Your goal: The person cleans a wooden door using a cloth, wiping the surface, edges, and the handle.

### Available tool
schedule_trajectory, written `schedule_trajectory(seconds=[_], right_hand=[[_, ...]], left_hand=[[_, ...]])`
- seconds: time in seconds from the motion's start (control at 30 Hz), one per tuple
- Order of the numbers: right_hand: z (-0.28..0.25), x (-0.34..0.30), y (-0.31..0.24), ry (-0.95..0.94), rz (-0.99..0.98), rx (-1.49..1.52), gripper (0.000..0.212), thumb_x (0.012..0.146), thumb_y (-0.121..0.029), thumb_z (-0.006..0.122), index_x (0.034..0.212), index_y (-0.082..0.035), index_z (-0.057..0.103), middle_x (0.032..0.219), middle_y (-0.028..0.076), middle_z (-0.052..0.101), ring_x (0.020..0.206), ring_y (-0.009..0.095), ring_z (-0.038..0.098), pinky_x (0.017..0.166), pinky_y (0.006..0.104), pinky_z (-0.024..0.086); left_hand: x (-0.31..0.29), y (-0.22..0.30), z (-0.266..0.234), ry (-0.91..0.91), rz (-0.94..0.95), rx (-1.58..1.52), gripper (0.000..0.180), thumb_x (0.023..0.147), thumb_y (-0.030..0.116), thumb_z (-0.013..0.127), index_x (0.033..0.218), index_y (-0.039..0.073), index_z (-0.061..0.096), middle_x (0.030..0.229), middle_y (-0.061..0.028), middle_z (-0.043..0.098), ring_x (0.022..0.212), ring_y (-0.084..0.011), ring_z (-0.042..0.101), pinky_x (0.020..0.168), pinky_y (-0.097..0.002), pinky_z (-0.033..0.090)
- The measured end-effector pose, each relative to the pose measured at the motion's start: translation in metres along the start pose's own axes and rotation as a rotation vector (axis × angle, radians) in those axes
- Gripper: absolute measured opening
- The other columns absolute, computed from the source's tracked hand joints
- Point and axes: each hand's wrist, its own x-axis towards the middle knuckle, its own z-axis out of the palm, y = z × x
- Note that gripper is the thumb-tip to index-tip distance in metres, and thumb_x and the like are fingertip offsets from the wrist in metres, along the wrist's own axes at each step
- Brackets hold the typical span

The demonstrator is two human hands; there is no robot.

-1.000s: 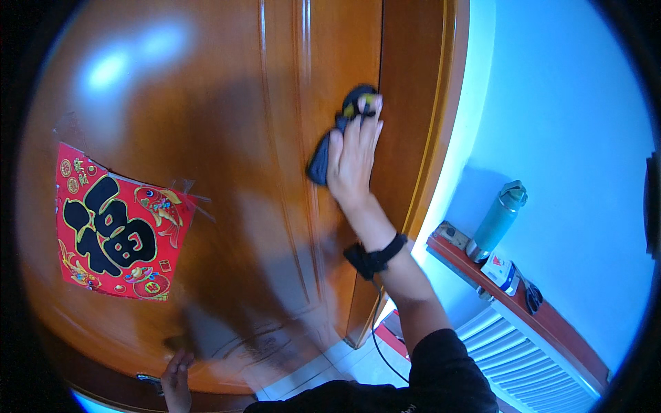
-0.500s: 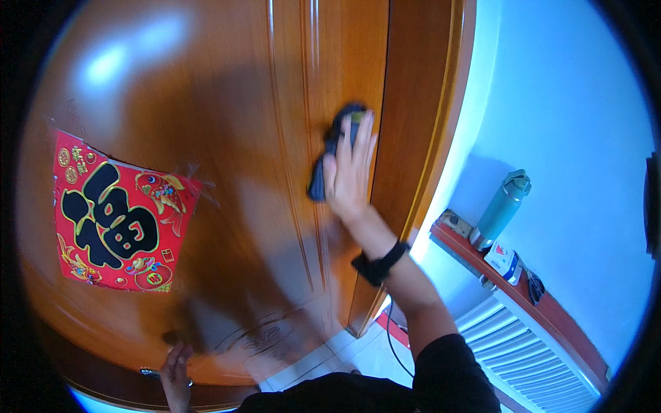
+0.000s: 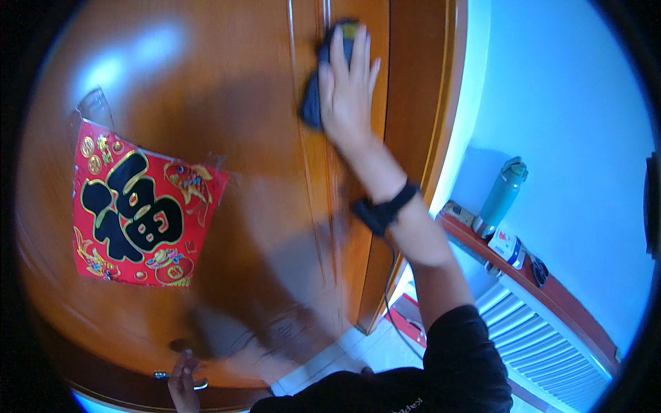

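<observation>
My right hand point(image 3: 350, 103) presses a dark cloth point(image 3: 312, 103) flat against the wooden door point(image 3: 241, 131), high up near its right edge. The fingers are stretched over the cloth, and a yellowish patch of it shows by the fingertips. A dark band circles that wrist. My left hand point(image 3: 183, 385) is low at the left, in front of the metal door handle point(image 3: 200, 385). Its fingers point up, loosely bent and holding nothing I can see; whether they touch the door is unclear. A red square poster point(image 3: 196, 237) with black and gold decoration hangs on the door, left of the cloth.
A wooden frame point(image 3: 420, 103) borders the door on the right. Beyond it, a red-brown ledge point(image 3: 571, 310) above a white slatted panel point(image 3: 530, 344) carries a green bottle point(image 3: 502, 196), a small white box point(image 3: 506, 246) and a dark object point(image 3: 538, 270). A dark cable point(image 3: 391, 316) hangs toward the tiled floor.
My right hand has slid up the door with the cloth. The poster appears farther right in view, and clear film now stands up at its upper left corner. My left hand stays by the handle.
</observation>
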Motion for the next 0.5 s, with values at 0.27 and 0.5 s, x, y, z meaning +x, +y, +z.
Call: schedule_trajectory(seconds=[0.27, 0.5], right_hand=[[-0.003, -0.001, -0.005, 0.014, 0.005, -0.025, 0.051, 0.092, -0.026, 0.04, 0.141, -0.01, 0.032, 0.148, 0.023, 0.013, 0.138, 0.04, 0.012, 0.108, 0.0568, 0.005], [-0.021, -0.203, 0.002, -0.172, 0.35, -0.069, 0.054, 0.095, -0.032, 0.03, 0.134, 0.005, 0.03, 0.147, 0.029, 0.008, 0.138, 0.041, 0.006, 0.109, 0.0547, 0.002]], left_hand=[[0.001, -0.017, -0.005, 0.098, 0.122, 0.069, 0.035, 0.094, 0.02, 0.049, 0.12, -0.001, 0.054, 0.117, -0.0125, 0.059, 0.102, -0.0223, 0.059, 0.087, -0.0332, 0.049], [0.001, -0.023, -0.024, -0.071, 0.012, -0.175, 0.04, 0.096, 0.024, 0.043, 0.131, 0.004, 0.045, 0.132, -0.0112, 0.049, 0.117, -0.024, 0.05, 0.088, -0.038, 0.046]])
